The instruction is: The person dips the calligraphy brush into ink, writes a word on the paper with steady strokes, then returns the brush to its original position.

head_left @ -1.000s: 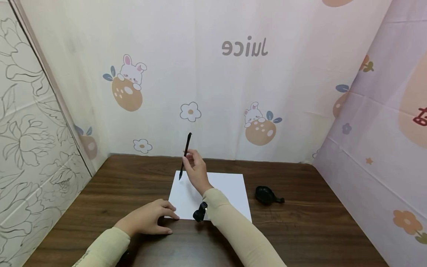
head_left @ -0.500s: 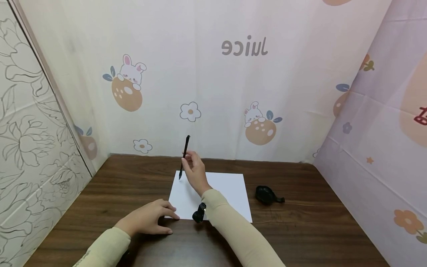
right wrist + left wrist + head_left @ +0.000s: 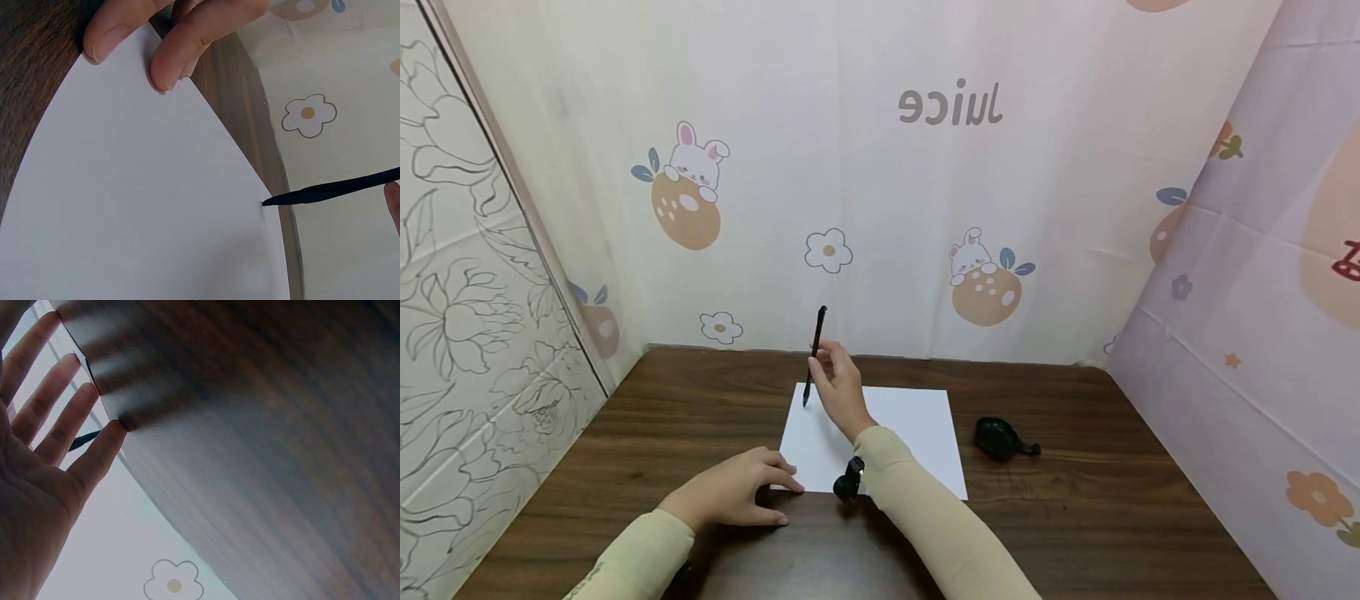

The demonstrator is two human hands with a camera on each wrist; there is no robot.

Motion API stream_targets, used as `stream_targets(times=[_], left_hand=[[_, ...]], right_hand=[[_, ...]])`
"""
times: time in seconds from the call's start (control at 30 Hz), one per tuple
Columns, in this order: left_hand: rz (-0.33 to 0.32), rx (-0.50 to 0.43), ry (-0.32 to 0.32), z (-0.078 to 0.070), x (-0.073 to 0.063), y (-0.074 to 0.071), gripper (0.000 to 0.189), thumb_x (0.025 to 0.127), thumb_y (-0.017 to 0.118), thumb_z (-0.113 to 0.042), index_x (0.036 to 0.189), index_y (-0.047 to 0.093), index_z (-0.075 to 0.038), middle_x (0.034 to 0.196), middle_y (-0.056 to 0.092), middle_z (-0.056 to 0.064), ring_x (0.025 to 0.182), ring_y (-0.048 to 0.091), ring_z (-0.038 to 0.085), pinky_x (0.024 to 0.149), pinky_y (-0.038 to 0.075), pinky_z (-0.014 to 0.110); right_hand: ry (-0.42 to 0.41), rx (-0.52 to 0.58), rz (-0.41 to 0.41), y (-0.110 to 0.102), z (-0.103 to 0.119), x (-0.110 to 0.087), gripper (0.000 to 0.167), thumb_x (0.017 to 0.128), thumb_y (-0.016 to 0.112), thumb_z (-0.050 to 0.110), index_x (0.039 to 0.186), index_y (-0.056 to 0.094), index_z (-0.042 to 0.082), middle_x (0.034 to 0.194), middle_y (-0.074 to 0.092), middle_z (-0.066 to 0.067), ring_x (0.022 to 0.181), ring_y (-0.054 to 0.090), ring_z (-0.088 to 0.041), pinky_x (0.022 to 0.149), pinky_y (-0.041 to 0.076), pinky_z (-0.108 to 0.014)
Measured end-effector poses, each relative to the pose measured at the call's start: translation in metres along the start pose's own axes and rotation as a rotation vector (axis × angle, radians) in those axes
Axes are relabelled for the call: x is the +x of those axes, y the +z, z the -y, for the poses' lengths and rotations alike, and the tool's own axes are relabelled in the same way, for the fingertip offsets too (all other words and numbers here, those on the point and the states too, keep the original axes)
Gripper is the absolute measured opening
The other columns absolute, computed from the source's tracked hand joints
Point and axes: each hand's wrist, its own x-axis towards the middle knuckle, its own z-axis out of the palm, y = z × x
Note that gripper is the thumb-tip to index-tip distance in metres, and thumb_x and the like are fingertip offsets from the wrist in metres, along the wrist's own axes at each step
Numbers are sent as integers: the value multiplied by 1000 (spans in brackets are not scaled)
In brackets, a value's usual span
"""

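A slim black brush [image 3: 817,329] with a pointed dark tip stands nearly upright in the head view. My right hand [image 3: 841,392] pinches its shaft between thumb and fingers. In the right wrist view the brush tip [image 3: 270,202] is right at the white paper [image 3: 144,187], near one edge, beside a faint grey mark. My left hand [image 3: 737,487] rests at the sheet's near left corner, fingers spread and loosely bent, fingertips on its edge. The left wrist view shows these fingers [image 3: 62,434] from the palm side, with part of the brush behind them.
To the right of the paper, a small black dish with a short handle [image 3: 997,438] lies on the dark wooden table [image 3: 1075,500]. A black wrist camera [image 3: 848,479] hangs at the right cuff. Printed curtains [image 3: 880,183] stand behind the table and along both sides.
The brush's upper end has tilted slightly left and dropped a little with my right hand. Its tip has shifted only slightly. My left hand, the paper and the dish stay in place.
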Motion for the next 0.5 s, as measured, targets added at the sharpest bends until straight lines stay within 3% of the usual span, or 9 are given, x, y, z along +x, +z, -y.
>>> stream_targets(times=[0.2, 0.5], left_hand=[[4, 3, -4, 1, 1, 1, 32, 86, 80, -39, 113, 76, -24, 117, 65, 1, 108, 60, 19, 92, 52, 38], [2, 9, -6, 0, 0, 1, 31, 85, 80, -39, 113, 76, -24, 117, 65, 1, 109, 60, 19, 92, 52, 38]], right_hand=[[-1, -7, 2, 0, 0, -1, 24, 105, 55, 17, 129, 57, 15, 109, 62, -4, 97, 63, -15, 82, 55, -29], [49, 3, 26, 0, 3, -2, 24, 104, 56, 14, 128, 57, 13, 106, 61, -5, 97, 63, -16, 84, 55, -29]])
